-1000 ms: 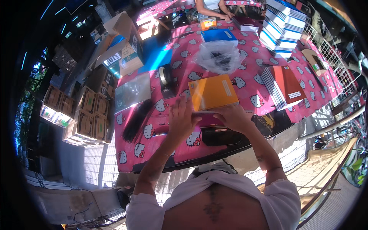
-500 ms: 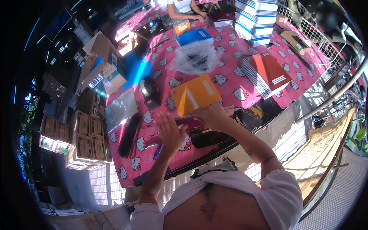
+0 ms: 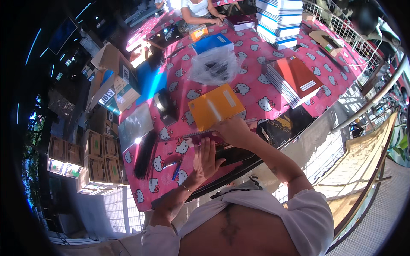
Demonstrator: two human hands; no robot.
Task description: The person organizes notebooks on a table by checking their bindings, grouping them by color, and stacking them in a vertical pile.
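Right hand (image 3: 230, 131) bent, can't make out if clamped; left hand (image 3: 206, 158) flat, gripping nothing visible. Pink-covered table (image 3: 253, 100) below. Orange notebook (image 3: 215, 107) on it, touching right hand. Blue pen-like item (image 3: 176, 171) near left wrist.

On a pink-covered table (image 3: 253, 78), an orange notebook (image 3: 217, 107), stacked red notebooks (image 3: 298, 77), a tape dispenser (image 3: 165, 107) and crumpled clear plastic (image 3: 213, 68) are supported.
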